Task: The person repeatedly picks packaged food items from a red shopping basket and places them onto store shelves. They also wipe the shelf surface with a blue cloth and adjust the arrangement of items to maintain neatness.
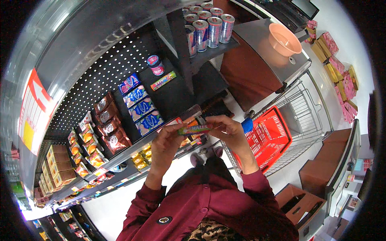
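Observation:
Both hands hold one Halls candy stick (196, 129) level in front of the shelf edge. My left hand (165, 147) pinches its left end, and my right hand (230, 132) grips the right end between thumb and fingers. Beyond it on the black shelf (173, 101) lies another Halls stick (163, 80), beside an upright round tub (156, 65) with a pink and blue label. To the left, a row of blue packs (141, 110) runs back from the front edge. Brown shiny packets (113, 128) stand next to them.
Energy drink cans (208, 30) stand on a shelf at the upper right. A peach plastic basin (285, 39) rests on a counter. A metal shopping cart (306, 108) with a red basket (268, 138) is at my right. Stacked small boxes (58, 164) fill the shelf's left end.

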The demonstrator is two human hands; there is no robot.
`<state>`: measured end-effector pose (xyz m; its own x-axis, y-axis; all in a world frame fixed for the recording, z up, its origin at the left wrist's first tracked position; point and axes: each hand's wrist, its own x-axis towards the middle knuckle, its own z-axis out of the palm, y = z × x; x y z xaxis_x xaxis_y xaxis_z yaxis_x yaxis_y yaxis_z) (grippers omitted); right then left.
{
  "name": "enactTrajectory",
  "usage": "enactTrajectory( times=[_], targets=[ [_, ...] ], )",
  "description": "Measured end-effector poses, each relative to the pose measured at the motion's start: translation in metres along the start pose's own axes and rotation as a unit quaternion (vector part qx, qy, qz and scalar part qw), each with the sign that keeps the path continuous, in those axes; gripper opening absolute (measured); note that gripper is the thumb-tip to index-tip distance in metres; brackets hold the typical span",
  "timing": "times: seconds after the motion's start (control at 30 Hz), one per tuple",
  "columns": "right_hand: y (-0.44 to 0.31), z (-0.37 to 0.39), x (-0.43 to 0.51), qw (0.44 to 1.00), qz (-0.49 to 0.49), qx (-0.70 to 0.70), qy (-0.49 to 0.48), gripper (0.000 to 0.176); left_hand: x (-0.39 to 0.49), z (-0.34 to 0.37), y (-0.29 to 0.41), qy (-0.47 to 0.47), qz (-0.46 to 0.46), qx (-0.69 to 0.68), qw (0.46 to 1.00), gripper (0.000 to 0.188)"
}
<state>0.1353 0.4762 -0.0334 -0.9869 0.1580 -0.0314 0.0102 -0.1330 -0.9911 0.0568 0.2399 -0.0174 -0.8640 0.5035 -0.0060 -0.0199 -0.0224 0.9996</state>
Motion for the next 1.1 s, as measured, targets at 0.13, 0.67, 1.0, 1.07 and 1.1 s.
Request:
enactTrajectory(
  times=[0.13,0.67,1.0,1.07,1.1],
  targets=[
    [0.008,0.003,0.007,1.000,0.001,0.006,-0.017,0.037,-0.004,-0.008,0.000,0.010,0.018,0.042,0.999,0.036],
    [0.010,0.013,0.022,0.994,0.045,0.067,-0.080,0.035,-0.006,-0.014,0.012,0.033,0.138,0.221,0.965,0.032],
    [0.003,0.022,0.028,0.995,-0.010,0.085,-0.050,0.029,-0.005,-0.015,0.010,0.055,0.084,0.119,0.988,0.035],
    [0.008,0.020,0.029,0.996,-0.028,0.063,-0.058,0.028,-0.004,-0.014,0.010,0.054,0.069,0.095,0.992,0.039],
    [0.013,0.016,0.031,0.996,-0.046,0.042,-0.070,0.029,-0.004,-0.014,0.012,0.052,0.058,0.108,0.991,0.040]
  ],
)
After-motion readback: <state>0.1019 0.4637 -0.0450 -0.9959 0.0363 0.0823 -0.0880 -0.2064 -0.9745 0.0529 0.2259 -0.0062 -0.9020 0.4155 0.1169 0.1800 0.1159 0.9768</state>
